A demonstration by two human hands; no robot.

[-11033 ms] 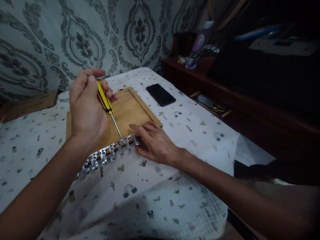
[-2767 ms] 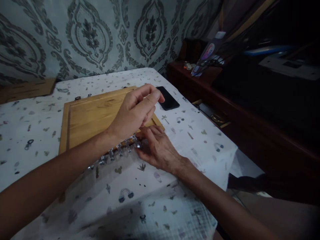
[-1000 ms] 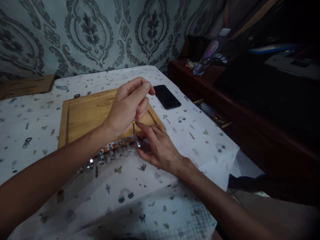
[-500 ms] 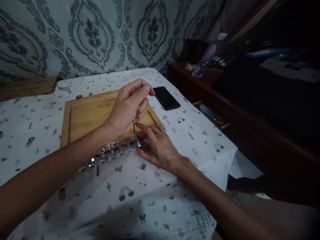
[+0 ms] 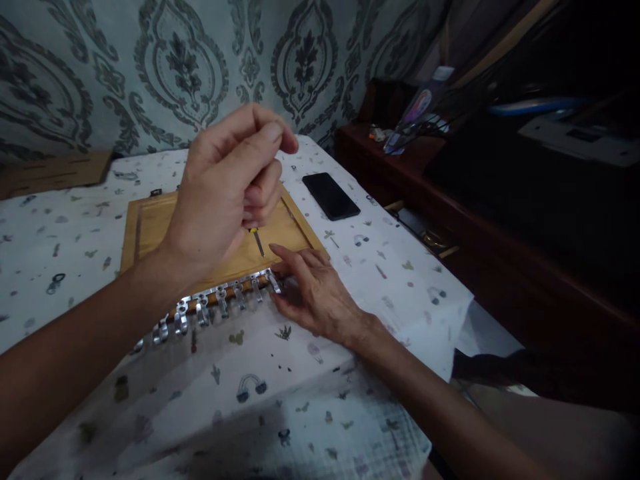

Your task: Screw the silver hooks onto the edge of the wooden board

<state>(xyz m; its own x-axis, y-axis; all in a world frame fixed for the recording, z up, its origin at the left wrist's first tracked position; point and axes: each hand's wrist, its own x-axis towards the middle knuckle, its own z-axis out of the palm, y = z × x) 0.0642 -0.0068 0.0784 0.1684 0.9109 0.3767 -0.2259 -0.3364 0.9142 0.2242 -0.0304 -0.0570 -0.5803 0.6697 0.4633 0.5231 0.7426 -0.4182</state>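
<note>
My left hand [image 5: 225, 180] is closed around a screwdriver, raised above a framed wooden board [image 5: 215, 263]. Most of the handle is hidden in the fist; below it show a yellow collar and the screwdriver's metal shaft [image 5: 259, 243], pointing down with its tip apart from the rail. Along the board's near edge runs a silver metal hook rail [image 5: 220, 291] with several hooks hanging toward me. My right hand [image 5: 315, 290] grips the rail's right end against the corner of the board, thumb below and fingers above. Part of the board is hidden behind my left hand.
A black phone [image 5: 331, 196] lies right of the board on the patterned tablecloth [image 5: 350, 280]. Flat cardboard [image 5: 60, 172] is at the far left. A dark red desk [image 5: 395, 180] with a bottle [image 5: 417, 110] stands to the right.
My left hand has lifted up and to the left, taking the screwdriver tip off the rail's right end. My right hand has stayed in place.
</note>
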